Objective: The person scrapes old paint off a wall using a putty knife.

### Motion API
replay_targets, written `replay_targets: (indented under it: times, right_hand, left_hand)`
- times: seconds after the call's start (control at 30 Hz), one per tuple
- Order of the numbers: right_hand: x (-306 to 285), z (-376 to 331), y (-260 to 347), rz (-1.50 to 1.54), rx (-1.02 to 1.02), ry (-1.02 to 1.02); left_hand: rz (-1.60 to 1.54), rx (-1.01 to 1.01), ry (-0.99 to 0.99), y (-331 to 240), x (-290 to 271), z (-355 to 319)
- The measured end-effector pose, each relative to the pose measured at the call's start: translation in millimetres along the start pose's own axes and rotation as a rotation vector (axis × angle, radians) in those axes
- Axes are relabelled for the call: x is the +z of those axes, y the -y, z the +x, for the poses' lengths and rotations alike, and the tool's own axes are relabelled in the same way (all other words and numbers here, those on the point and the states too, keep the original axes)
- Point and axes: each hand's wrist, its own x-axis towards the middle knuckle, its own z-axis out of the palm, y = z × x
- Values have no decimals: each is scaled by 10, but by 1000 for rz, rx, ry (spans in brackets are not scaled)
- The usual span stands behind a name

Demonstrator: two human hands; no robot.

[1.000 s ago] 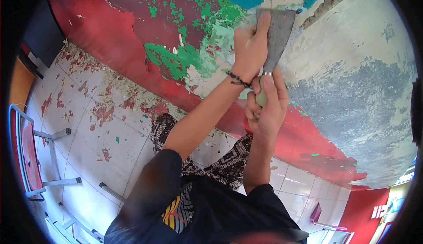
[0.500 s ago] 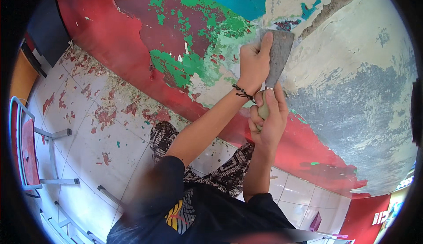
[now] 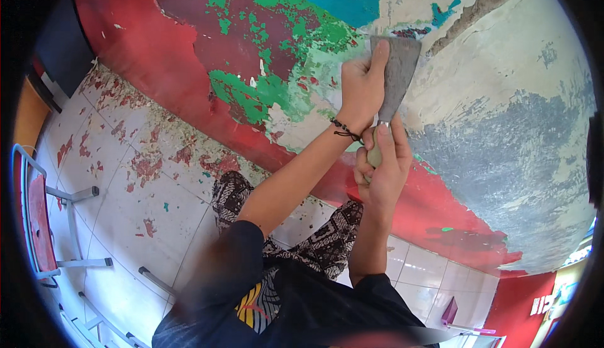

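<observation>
A wide-bladed paint scraper (image 3: 400, 77) with a pale green handle rests with its edge against the wall (image 3: 478, 90), whose paint is peeling. My right hand (image 3: 385, 165) is wrapped round the handle. On the left side of the metal blade, my left hand (image 3: 363, 90) grips it, thumb lying flat along the blade near its edge; the left fingers behind it are partly hidden. Layers of red, maroon, green and blue paint show left of the blade. Bare cream and grey plaster spreads to the right, with a rough brown crack above.
Paint flakes (image 3: 148, 162) litter the white tiled floor (image 3: 126, 222) along the wall's foot. At the left stands a metal-framed chair (image 3: 43, 222) with a red part, its grey legs reaching toward me. A purple dustpan-like object (image 3: 449, 311) lies at the lower right.
The scraper's blade edge has shifted very slightly upward along the wall. Both hands keep their hold, and the view has moved a little.
</observation>
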Motion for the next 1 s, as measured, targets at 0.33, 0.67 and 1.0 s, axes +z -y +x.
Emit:
replay_targets:
  times: [0.33,0.67,1.0]
  right_hand:
    - [136,79,85,-5,-16,28]
    - [107,-14,54,22,5,21]
    - [91,41,72,154,29,-23]
  left_hand:
    - [-180,-45,72,-214,14,108]
    - [-86,6,51,-104,-25,40]
    - [-25,24,52,-45,1,97]
